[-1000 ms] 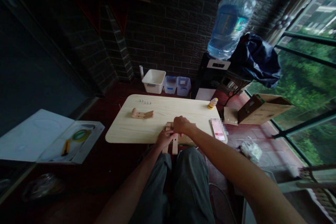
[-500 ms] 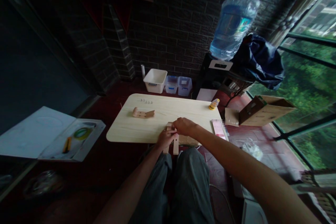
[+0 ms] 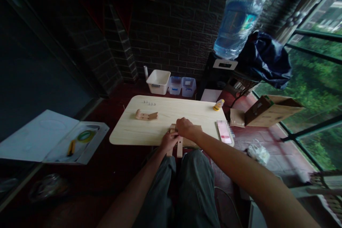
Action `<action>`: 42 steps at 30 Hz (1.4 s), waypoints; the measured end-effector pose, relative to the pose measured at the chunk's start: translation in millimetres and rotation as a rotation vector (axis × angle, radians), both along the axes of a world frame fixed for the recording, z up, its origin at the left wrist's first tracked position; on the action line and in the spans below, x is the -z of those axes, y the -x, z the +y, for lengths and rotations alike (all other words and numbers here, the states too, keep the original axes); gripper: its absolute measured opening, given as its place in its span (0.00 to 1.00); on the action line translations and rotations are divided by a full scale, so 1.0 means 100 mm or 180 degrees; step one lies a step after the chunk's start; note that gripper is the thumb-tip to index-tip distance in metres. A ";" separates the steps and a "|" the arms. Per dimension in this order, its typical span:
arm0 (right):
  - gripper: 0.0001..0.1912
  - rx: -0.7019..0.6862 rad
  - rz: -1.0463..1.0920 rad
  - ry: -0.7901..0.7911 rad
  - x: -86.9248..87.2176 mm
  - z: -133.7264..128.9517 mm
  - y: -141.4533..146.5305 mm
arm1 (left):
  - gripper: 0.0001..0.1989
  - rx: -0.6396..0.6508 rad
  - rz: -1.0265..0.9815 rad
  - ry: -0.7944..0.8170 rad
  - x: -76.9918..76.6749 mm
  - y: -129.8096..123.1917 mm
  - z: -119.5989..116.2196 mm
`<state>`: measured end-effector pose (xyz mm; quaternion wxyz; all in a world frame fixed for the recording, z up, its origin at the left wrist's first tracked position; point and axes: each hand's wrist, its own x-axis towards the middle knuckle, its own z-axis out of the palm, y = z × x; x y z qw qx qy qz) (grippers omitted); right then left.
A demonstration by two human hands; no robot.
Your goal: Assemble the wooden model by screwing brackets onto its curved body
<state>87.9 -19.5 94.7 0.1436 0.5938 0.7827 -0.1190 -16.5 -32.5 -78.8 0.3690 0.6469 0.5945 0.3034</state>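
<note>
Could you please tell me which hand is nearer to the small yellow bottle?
Right. The right hand is left of the yellow bottle, on its near side; the left hand is farther left and lower in view.

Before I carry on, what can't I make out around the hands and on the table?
All in the head view:
1. Whatever the right hand may hold: hidden by the hand itself.
2. The upper part of the wooden strip: covered by the hands.
3. The small dark pieces: too small to identify.
4. Writing on the phone: blurred, too small.
</note>
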 end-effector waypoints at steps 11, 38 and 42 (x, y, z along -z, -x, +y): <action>0.14 -0.1129 -0.0263 -0.0067 -0.07 -0.09 -0.15 | 0.06 0.0191 -0.0150 -0.0314 0.15 0.03 0.04; 0.19 -0.1264 -0.0348 -0.0058 0.17 0.22 -0.22 | 0.08 0.0191 -0.0224 -0.0224 0.11 0.02 0.04; 0.19 -0.0632 -0.0195 0.0154 0.12 0.21 -0.16 | 0.09 0.0161 -0.0252 -0.0218 0.08 0.02 0.02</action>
